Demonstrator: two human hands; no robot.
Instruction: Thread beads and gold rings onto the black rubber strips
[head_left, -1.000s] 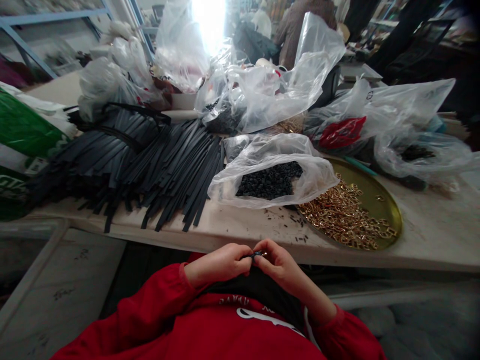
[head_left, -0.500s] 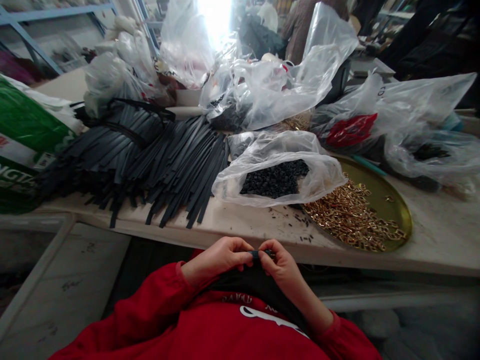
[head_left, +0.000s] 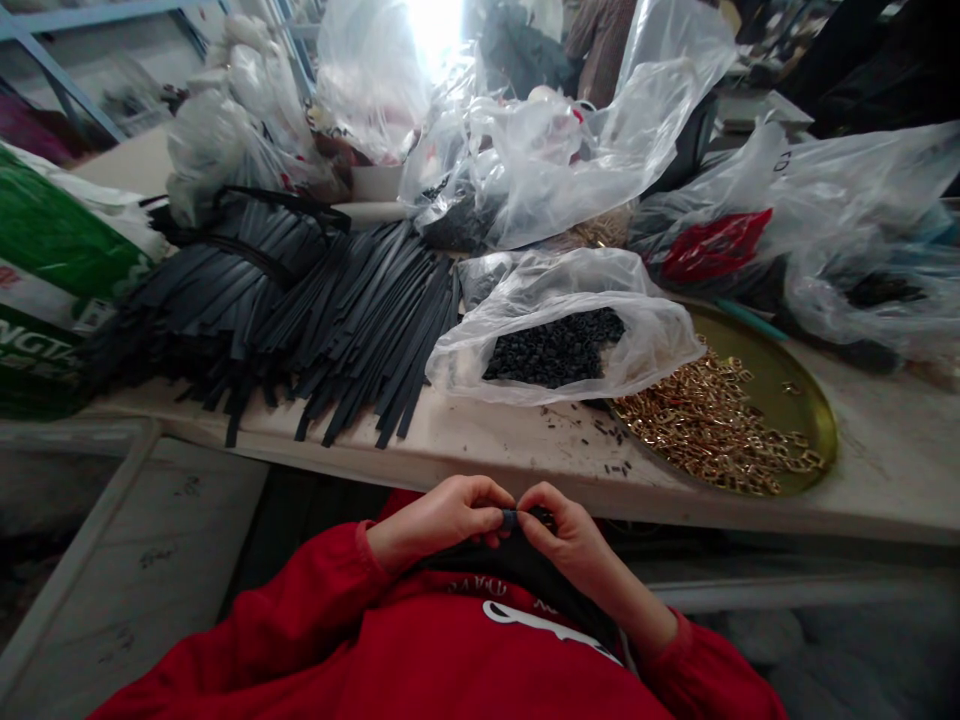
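My left hand (head_left: pixel 439 520) and my right hand (head_left: pixel 566 530) meet just below the table's front edge, above my lap in red sleeves. Both pinch a small dark strap piece (head_left: pixel 511 518) between their fingertips; its exact shape is too small to make out. On the table beyond lie a heap of black straps (head_left: pixel 315 310), a clear bag of small black loops (head_left: pixel 555 345) and a round brass tray (head_left: pixel 780 370) holding several gold buckles (head_left: pixel 705 420).
Many clear plastic bags (head_left: pixel 570 150) crowd the back of the table, one with red parts (head_left: pixel 712 245). A green and white sack (head_left: pixel 45 270) stands at the left. Loose black bits (head_left: pixel 600 440) dot the table's front edge.
My hands have stayed together on the small piece, with the fingers shifting slightly. The view has tilted a little, so the table contents sit higher and to the right.
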